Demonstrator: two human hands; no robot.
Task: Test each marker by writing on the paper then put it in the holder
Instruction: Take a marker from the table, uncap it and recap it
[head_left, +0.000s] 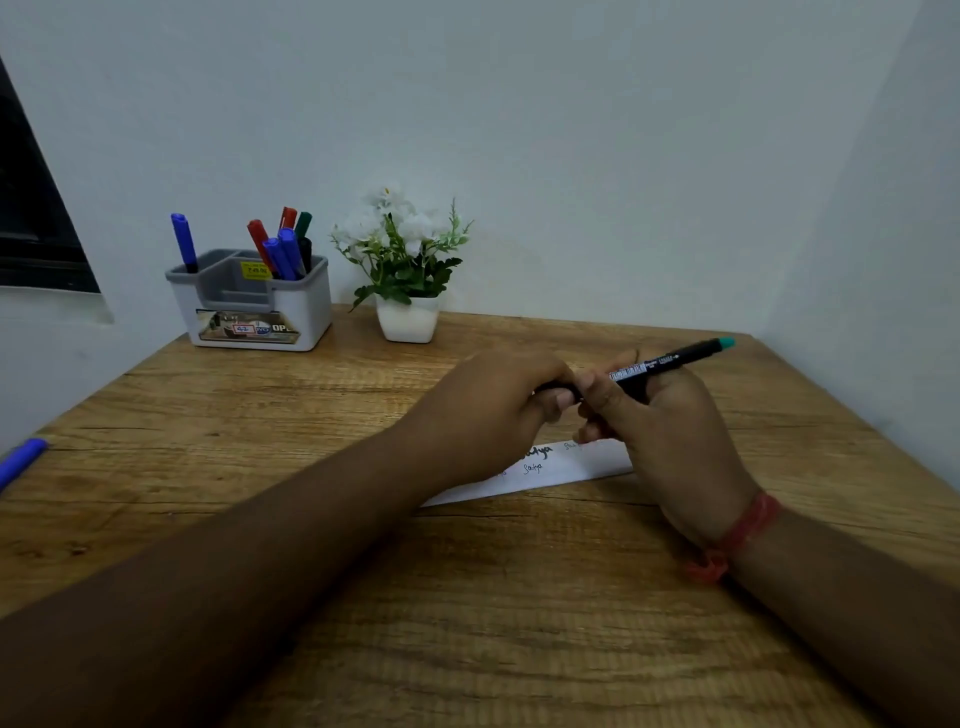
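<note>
Desk: wooden table (519, 597), paper (561, 470) on it.
Hands: my left hand (488, 410) and right hand (670, 431) together, both gripping one black marker (660, 364) (teal end).

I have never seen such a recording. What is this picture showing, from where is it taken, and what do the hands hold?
There is no machine here. A person wears a camera on the head, so the one picture looks down at their own two hands over a wooden table. The right hand holds a black marker with a green end; the left hand grips its other end, perhaps the cap. Under the hands lies a paper with writing on it. At the back stand a holder with several markers, and a small flower pot. A blue marker lies at the left edge.
</note>
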